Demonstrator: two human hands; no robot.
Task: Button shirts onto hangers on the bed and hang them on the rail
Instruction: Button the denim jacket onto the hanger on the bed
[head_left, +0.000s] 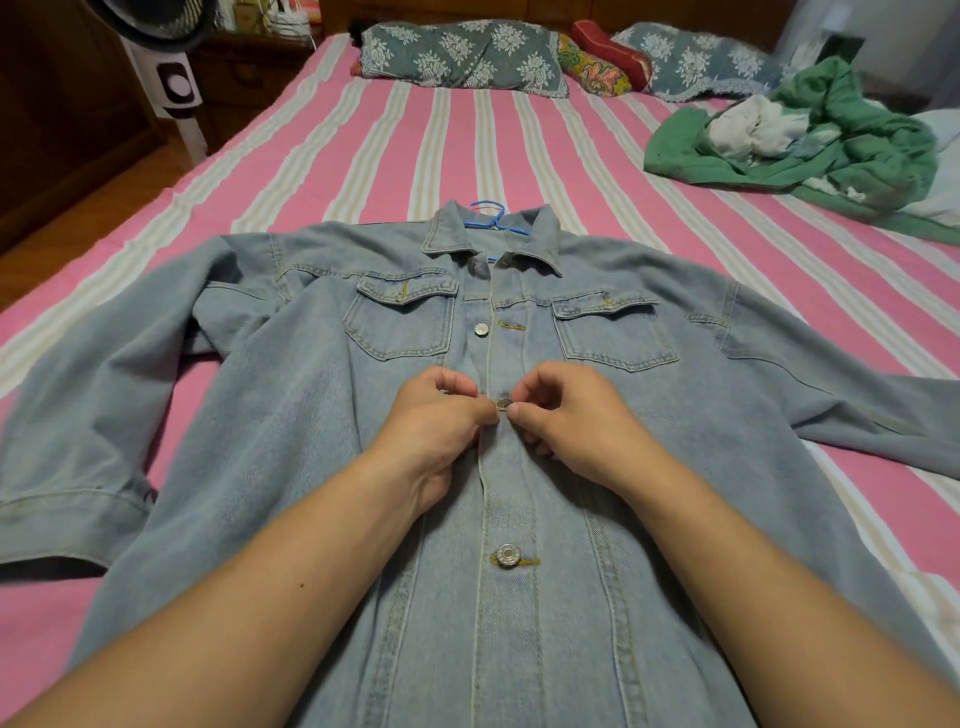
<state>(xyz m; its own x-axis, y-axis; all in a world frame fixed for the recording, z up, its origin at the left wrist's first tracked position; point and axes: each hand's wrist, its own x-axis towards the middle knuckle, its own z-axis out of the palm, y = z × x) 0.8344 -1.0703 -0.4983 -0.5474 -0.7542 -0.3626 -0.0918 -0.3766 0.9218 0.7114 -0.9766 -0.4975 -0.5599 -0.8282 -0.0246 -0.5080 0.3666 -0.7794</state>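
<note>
A light blue denim shirt lies flat on the bed, front up, sleeves spread to both sides. A blue hanger sits inside it, its hook showing above the collar. My left hand pinches the left placket edge at mid-chest. My right hand pinches the right placket beside a metal button that sits between my fingertips. Lower down, a metal button is through its hole. Higher up, another button lies free beside its buttonhole.
The bed has a pink and cream striped cover. A heap of green and white clothes lies at the back right. Pillows line the headboard. A standing fan and dark wooden furniture stand left of the bed.
</note>
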